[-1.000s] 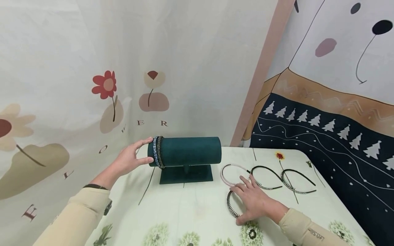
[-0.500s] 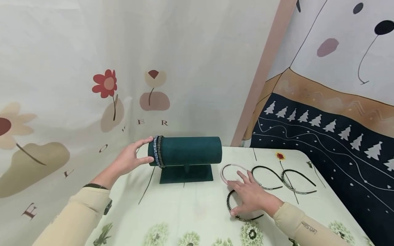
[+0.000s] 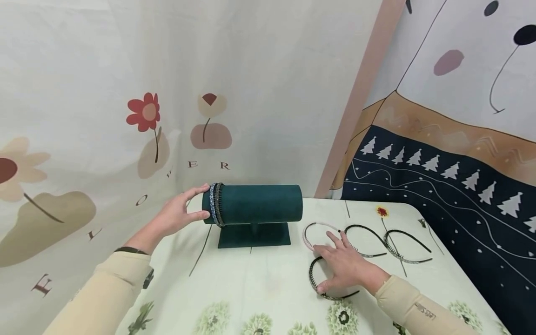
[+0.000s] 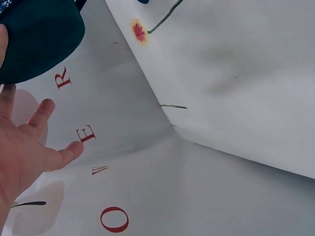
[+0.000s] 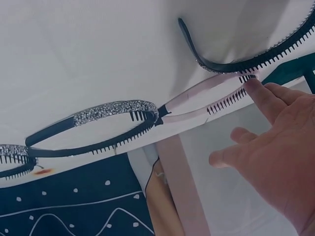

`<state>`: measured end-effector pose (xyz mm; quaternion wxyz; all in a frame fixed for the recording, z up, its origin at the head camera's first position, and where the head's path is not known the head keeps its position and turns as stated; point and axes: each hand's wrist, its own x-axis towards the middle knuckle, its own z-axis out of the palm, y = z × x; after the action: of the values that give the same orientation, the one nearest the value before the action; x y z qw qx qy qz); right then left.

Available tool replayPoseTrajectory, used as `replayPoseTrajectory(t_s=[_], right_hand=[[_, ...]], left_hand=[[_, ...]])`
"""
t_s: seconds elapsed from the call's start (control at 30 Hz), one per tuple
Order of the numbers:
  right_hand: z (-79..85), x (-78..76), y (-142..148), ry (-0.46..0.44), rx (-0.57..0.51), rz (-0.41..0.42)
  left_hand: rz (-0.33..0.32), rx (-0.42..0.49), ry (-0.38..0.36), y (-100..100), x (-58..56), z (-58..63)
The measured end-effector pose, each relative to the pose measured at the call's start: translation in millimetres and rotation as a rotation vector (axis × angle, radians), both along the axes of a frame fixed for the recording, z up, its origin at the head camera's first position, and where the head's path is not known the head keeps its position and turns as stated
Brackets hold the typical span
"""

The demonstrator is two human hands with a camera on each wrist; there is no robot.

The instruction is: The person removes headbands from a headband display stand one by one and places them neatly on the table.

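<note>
A dark green display roll on a flat base (image 3: 261, 204) stands on the table. Two glittery headbands, one bluish (image 3: 213, 204) and one dark, circle its left end. My left hand (image 3: 177, 216) holds that end between thumb and fingers; in the left wrist view, the other fingers spread loosely beside the roll's end (image 4: 47, 46). My right hand (image 3: 345, 265) hovers low over a black toothed headband (image 3: 311, 274), fingers spread, thumb at its near side and fingertips by the pink headband (image 3: 305, 235). In the right wrist view, a fingertip is right beside the black band (image 5: 246, 65).
Two more black headbands with glitter, one (image 3: 363, 227) beside the pink one and another (image 3: 406, 231) farther right, lie on the table. The flower-print tablecloth (image 3: 259, 279) runs to a patterned curtain (image 3: 272, 93) behind and a navy tree-print cloth (image 3: 439, 200) at right.
My right hand has shifted slightly left and lifted off the black headband's near arm, then moved back a little right. The left hand stays on the roll.
</note>
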<state>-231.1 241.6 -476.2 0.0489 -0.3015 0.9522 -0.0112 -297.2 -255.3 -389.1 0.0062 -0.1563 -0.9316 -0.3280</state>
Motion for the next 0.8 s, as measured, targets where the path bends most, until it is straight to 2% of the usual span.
replayPoseTrajectory(t_s=[0.13, 0.37, 0.53, 0.67, 0.73, 0.8], right_hand=[[0.7, -0.6, 1, 0.013, 0.002, 0.003], [-0.4, 1.3, 3, -0.021, -0.001, -0.016], [2.0, 0.8, 2, -0.029, -0.011, 0.003], [15.4, -9.8, 0, -0.074, -0.064, -0.027], [28.9, -22.4, -2, -0.064, -0.096, -0.071], [47.9, -39.3, -6, -0.016, -0.138, -0.139]], left_hand=[[0.003, -0.008, 0.005, -1, -1.2, 1.0], [0.003, -0.023, -0.003, 1, 1.3, 2.4], [0.008, -0.019, -0.001, 1, 1.1, 0.3], [0.015, -0.015, -0.003, 1, 0.8, -1.3], [0.017, -0.018, -0.002, 1, 0.7, -1.0], [0.022, -0.022, -0.001, 1, 0.5, -0.2]])
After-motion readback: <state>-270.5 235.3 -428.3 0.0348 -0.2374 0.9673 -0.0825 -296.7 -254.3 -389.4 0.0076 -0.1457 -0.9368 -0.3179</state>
